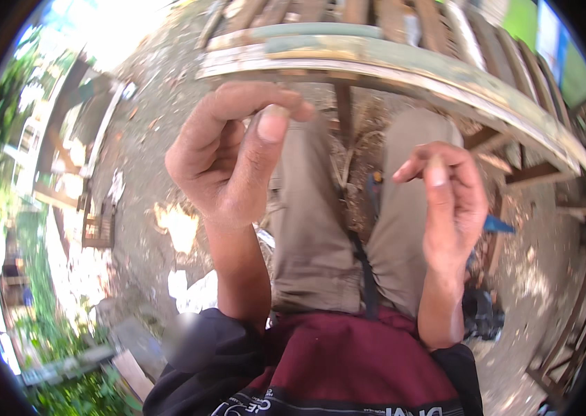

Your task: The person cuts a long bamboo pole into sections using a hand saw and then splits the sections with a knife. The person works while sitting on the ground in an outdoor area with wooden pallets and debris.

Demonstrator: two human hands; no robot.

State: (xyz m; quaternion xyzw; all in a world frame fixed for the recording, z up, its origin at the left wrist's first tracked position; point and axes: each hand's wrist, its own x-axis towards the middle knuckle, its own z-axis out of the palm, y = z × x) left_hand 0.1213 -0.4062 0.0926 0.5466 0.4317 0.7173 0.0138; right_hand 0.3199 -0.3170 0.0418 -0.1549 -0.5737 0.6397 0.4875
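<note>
My left hand [230,149] is raised in front of me, its thumb pressed against the side of the curled index finger. To the right and a little lower, my right hand [449,197] makes a similar pinch, its fingertips turned toward the left hand. Whatever either pinch holds, if anything, is too small or hidden to make out. Both hands hover over my legs in brown trousers [314,243], apart from each other. Beyond them stands a slatted wooden bench [390,52] with a worn, pale green front rail; neither hand touches it.
Dirt ground [144,139] surrounds my feet, with scraps and debris. White crumpled material [196,291] lies at the left, a dark bundle [481,315] at the right. A blue pointed piece [497,225] shows beside my right hand. Wooden frames [71,139] stand far left.
</note>
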